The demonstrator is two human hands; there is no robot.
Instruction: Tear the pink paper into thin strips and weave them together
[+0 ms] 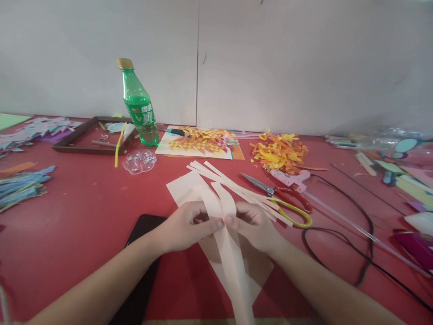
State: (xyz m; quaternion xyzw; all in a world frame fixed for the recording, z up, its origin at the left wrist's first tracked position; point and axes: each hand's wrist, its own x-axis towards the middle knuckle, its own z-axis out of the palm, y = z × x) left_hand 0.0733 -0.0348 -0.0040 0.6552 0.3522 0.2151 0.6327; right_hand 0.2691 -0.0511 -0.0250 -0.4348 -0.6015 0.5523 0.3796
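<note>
Both hands meet above the red table, pinching a long cream paper strip (230, 257) that is folded or split at its upper end. My left hand (191, 223) grips its left side between thumb and fingers. My right hand (253, 223) pinches the right side, the two thumb tips nearly touching. Under the strip lies a larger cream sheet (182, 187). Several narrow cream strips (243, 194) fan out just beyond the hands. Scissors (287, 203) with red and yellow handles lie to the right of these strips, their blades partly open.
A green bottle (140, 108), dark frame (81, 149) and clear dish (139, 161) stand at back left. Orange and yellow paper pieces (280, 151) lie behind a pink glue gun (291, 178) with a black cord (368, 221). A black flat object (145, 271) lies beneath my left forearm.
</note>
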